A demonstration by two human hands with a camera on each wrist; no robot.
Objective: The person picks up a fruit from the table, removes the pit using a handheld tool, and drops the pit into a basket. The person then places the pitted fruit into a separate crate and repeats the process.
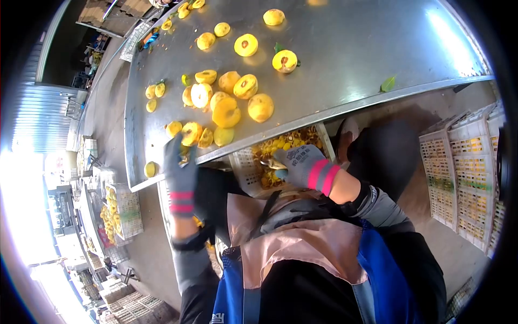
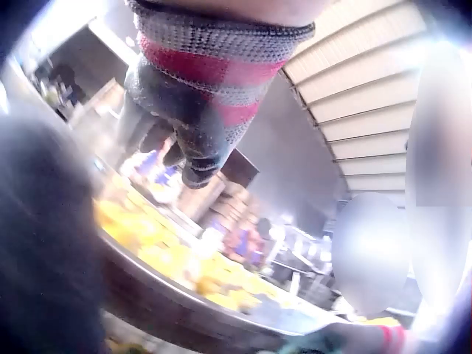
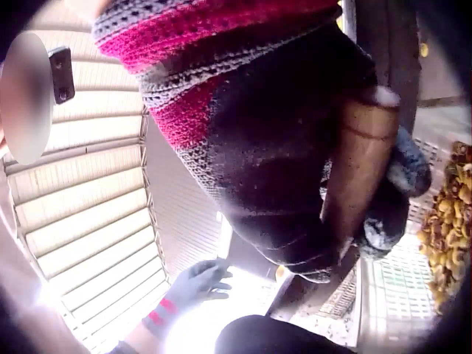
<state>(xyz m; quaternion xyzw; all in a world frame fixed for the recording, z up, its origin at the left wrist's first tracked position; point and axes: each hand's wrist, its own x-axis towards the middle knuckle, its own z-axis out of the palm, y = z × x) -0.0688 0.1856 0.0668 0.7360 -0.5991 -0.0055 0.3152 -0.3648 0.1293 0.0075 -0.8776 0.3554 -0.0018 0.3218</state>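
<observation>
My left hand (image 1: 181, 162), in a grey glove with pink stripes, reaches up to the near edge of the steel table (image 1: 345, 65). Its fingers (image 3: 198, 282) are spread beside a cut yellow fruit (image 1: 190, 133) in a cluster at the edge. My right hand (image 1: 303, 165), gloved the same way, grips a small tool with a brown handle (image 3: 365, 169) and a metal tip (image 1: 268, 162). It is held below the table edge, over a white crate (image 1: 244, 171) of yellow fruit pieces (image 3: 448, 221).
Many whole and halved yellow fruits (image 1: 226, 97) lie across the table, with a few green leaves (image 1: 387, 83). Stacked white crates (image 1: 464, 178) stand at the right. More crates of fruit (image 1: 120, 213) sit on the floor at the left.
</observation>
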